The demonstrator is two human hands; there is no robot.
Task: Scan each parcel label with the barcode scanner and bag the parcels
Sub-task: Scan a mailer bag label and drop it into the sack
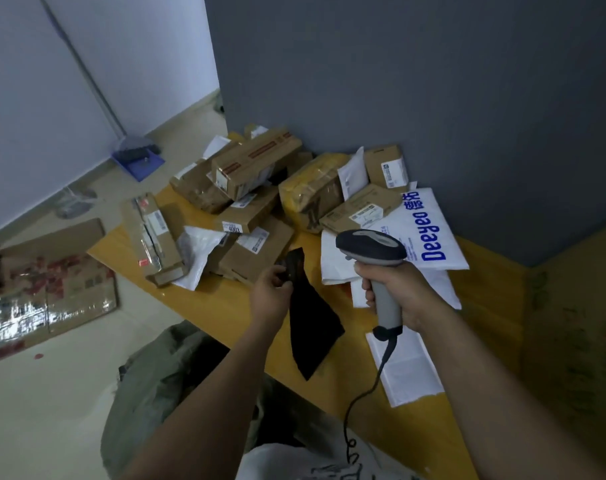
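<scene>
The grey barcode scanner (370, 245) stands upright in the right hand (395, 292), with its black cord hanging down. The left hand (270, 292) pinches a flat black parcel (312, 320). Brown box parcels (256, 161) lie piled on the yellow bench (225, 303).

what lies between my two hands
In the head view: the black parcel the left hand holds, then a strip of yellow table and a white mailer's edge beside the right hand gripping the scanner.

Scanner (370, 249) in right hand (400, 294); black parcel (312, 323), left hand (270, 294)
</scene>
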